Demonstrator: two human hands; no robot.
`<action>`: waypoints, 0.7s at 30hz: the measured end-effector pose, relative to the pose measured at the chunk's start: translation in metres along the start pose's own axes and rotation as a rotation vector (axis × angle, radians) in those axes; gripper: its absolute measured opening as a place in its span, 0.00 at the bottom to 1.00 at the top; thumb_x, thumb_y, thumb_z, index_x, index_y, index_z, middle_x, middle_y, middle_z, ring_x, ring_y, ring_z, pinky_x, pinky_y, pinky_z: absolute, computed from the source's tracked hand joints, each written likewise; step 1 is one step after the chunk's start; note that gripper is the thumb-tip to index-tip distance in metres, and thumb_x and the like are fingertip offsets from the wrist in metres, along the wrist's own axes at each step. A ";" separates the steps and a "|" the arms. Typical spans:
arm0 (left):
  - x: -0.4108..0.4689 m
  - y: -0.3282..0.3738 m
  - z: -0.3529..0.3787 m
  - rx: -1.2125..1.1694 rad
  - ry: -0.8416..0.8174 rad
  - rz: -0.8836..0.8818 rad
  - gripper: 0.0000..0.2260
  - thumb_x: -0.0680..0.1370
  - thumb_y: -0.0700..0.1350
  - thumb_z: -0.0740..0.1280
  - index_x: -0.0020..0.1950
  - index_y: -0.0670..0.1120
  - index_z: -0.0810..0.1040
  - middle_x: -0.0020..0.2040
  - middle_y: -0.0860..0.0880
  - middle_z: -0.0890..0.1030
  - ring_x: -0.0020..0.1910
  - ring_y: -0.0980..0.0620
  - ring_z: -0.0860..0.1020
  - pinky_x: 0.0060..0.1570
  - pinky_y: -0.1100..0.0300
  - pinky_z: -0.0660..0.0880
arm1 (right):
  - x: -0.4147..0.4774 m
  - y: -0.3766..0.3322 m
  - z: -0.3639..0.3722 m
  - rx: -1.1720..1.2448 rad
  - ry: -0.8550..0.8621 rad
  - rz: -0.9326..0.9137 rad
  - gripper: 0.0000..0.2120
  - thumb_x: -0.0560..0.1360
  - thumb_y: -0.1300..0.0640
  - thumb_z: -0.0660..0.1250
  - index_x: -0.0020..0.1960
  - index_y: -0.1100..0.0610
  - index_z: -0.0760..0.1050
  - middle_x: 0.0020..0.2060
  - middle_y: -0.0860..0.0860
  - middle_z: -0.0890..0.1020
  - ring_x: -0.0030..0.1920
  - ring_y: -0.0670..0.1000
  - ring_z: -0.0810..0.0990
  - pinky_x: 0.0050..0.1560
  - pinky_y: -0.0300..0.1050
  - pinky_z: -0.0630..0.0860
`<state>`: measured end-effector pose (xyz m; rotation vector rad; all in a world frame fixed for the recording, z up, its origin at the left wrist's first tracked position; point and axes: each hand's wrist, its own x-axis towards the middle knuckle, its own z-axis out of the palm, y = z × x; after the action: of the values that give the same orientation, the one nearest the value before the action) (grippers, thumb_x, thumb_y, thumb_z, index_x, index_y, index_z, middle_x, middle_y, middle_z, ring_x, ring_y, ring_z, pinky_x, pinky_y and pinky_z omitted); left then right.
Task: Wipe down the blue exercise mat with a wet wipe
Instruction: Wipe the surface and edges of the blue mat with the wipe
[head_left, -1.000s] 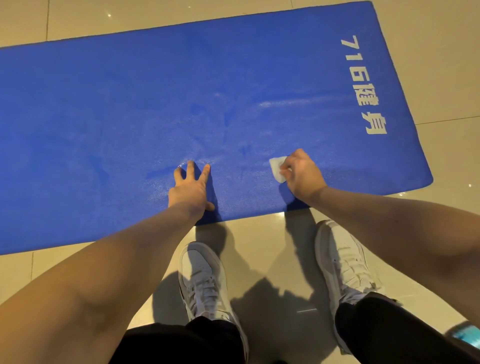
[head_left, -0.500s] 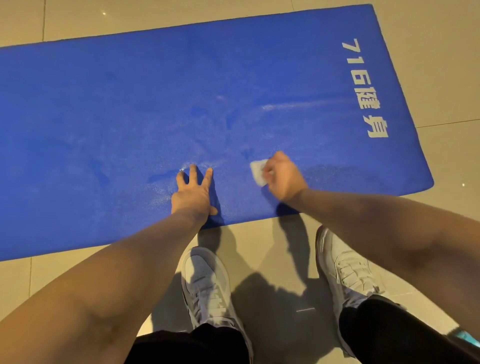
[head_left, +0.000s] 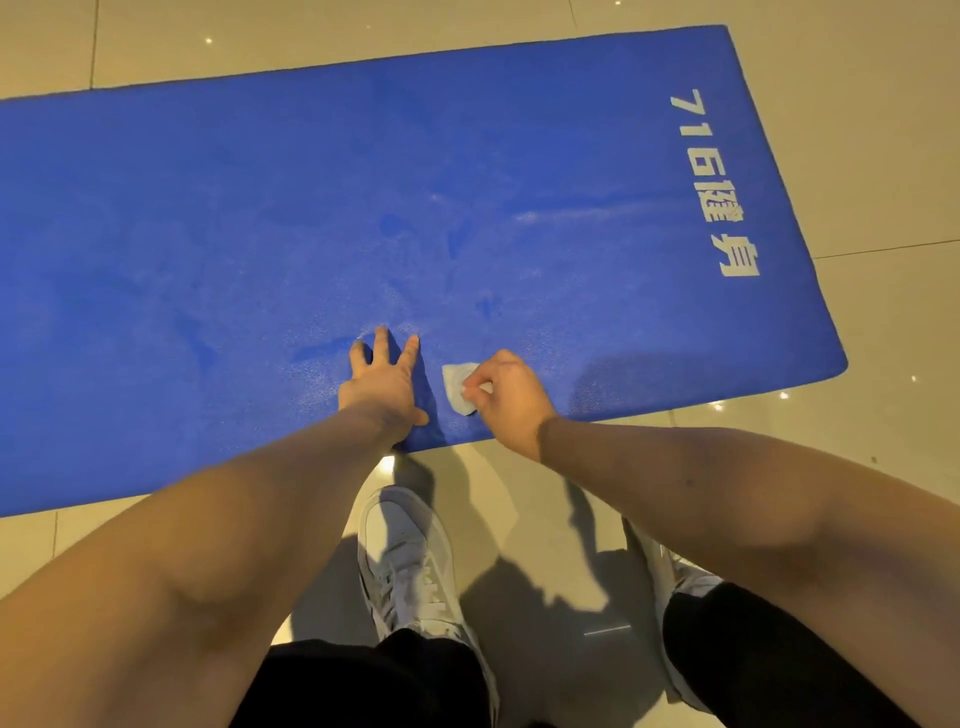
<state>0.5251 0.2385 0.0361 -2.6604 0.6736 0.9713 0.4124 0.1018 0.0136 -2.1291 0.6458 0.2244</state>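
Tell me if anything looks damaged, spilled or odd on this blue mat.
Nothing looks damaged or spilled. The blue mat lies flat, with only a pale streak and some darker patches mid-mat, probably wiping marks. The left hand presses flat on it; the right hand pinches the wet wipe beside it.

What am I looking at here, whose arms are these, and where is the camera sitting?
There is no machine: these are a person's two bare arms, seen from a camera worn on their head, looking down. A blue exercise mat lies on a tiled floor, with white lettering near its right end. The left hand rests flat on the mat near its close edge, fingers spread. Beside it, the right hand pinches a small white wet wipe against the mat. Below are the person's white shoes on the floor.
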 end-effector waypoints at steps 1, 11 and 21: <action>-0.003 0.000 -0.001 -0.023 -0.011 -0.001 0.47 0.77 0.55 0.73 0.82 0.58 0.41 0.82 0.51 0.37 0.81 0.40 0.42 0.56 0.47 0.77 | -0.002 -0.005 -0.003 0.071 0.014 0.059 0.04 0.78 0.58 0.69 0.48 0.58 0.81 0.48 0.50 0.76 0.45 0.49 0.76 0.49 0.40 0.70; -0.068 0.014 -0.047 -0.651 0.058 0.300 0.33 0.78 0.45 0.73 0.80 0.49 0.62 0.68 0.46 0.75 0.58 0.46 0.79 0.57 0.50 0.77 | -0.049 -0.065 -0.087 0.321 -0.071 0.243 0.09 0.71 0.65 0.75 0.51 0.58 0.81 0.40 0.52 0.81 0.38 0.48 0.79 0.39 0.37 0.78; -0.173 0.036 -0.108 -0.871 0.207 0.447 0.09 0.78 0.50 0.73 0.51 0.45 0.81 0.44 0.46 0.84 0.43 0.44 0.83 0.44 0.49 0.83 | -0.106 -0.114 -0.173 0.334 -0.036 0.346 0.04 0.78 0.62 0.68 0.46 0.59 0.81 0.42 0.57 0.83 0.39 0.51 0.78 0.32 0.39 0.75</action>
<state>0.4498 0.2269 0.2283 -3.4833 1.1324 1.3520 0.3699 0.0581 0.2383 -1.6839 0.9591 0.3187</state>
